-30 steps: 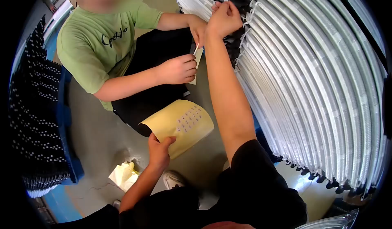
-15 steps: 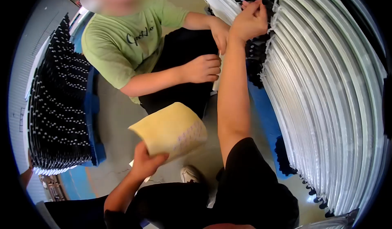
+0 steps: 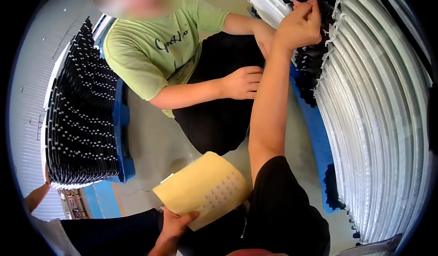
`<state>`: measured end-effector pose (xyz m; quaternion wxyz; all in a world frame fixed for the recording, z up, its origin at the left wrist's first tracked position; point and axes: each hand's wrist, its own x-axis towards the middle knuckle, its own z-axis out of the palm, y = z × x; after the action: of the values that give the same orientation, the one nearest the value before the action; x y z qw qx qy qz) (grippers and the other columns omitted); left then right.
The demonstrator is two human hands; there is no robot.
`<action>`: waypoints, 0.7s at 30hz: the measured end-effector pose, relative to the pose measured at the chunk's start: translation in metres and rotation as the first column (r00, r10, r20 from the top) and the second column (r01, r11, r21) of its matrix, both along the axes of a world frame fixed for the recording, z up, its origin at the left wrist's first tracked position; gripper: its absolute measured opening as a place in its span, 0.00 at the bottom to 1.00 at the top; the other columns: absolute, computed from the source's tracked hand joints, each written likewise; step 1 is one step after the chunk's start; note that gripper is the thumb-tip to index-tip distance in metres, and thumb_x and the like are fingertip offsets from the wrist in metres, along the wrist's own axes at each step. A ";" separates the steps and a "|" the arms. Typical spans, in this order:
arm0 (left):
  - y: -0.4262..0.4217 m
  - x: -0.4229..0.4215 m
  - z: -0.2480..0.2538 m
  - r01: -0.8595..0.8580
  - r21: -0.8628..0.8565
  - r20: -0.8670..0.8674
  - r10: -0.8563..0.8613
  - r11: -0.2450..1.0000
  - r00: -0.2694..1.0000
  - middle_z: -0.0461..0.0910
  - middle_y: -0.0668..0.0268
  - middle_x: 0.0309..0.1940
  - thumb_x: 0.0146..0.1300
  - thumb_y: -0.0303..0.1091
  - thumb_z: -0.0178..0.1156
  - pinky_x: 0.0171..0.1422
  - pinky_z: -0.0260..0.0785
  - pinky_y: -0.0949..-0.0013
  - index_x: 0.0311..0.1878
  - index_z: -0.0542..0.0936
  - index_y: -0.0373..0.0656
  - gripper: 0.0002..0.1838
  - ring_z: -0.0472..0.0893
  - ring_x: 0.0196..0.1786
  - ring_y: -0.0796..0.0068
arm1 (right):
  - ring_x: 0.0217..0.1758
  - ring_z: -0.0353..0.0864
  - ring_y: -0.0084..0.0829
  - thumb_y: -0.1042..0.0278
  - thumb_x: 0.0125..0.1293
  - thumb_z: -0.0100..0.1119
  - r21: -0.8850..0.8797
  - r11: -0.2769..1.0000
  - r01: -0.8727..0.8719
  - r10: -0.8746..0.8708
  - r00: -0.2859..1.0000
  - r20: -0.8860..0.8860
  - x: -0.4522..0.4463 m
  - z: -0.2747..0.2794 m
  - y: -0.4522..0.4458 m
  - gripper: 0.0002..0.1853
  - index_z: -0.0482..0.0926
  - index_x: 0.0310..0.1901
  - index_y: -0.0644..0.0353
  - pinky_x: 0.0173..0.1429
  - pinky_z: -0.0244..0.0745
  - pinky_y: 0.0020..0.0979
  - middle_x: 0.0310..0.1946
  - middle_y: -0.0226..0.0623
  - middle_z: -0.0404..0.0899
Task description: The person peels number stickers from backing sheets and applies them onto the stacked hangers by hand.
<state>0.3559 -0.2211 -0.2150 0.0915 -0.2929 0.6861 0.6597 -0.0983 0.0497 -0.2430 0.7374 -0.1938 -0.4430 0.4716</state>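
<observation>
My left hand (image 3: pixel 177 223) grips a yellow sheet (image 3: pixel 196 190) by its lower left edge, thumb on top. Rows of small purple marks show on the sheet's right half. My right arm reaches up and away; my right hand (image 3: pixel 297 28) is at the black fittings (image 3: pixel 311 57) along the edge of the plastic-wrapped white stack (image 3: pixel 365 119). Its thumb and index finger are pinched together, and whatever lies between them is too small to make out. Right behind my forearm is the hand (image 3: pixel 244 82) of a person in a green shirt.
The person in the green shirt (image 3: pixel 141 60) crouches ahead. A stack of black pieces (image 3: pixel 82 123) stands on a blue pallet (image 3: pixel 123 142) at left. Another blue pallet (image 3: pixel 315 133) lies under the white stack. At the left edge, another person's hand (image 3: pixel 37 196) shows.
The view has shifted left, so the stacks appear further right. My left hand has brought the yellow sheet lower and nearer to me, its marks facing up more. My right hand stays at the black fittings.
</observation>
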 end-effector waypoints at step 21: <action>0.009 -0.003 -0.002 -0.038 0.122 -0.116 0.052 0.992 0.992 0.80 0.58 0.52 0.47 0.15 0.67 0.60 0.72 0.61 0.60 0.71 0.33 0.33 0.80 0.54 0.64 | 0.21 0.84 0.27 0.72 0.65 0.59 0.078 0.997 -0.027 0.022 0.998 0.061 0.004 -0.008 0.001 0.09 0.86 0.39 0.67 0.29 0.77 0.26 0.20 0.36 0.84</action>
<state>0.3526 -0.2122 -0.2165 0.0529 -0.2624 0.6426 0.7179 -0.0943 0.0505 -0.2509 0.7250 -0.1730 -0.4856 0.4568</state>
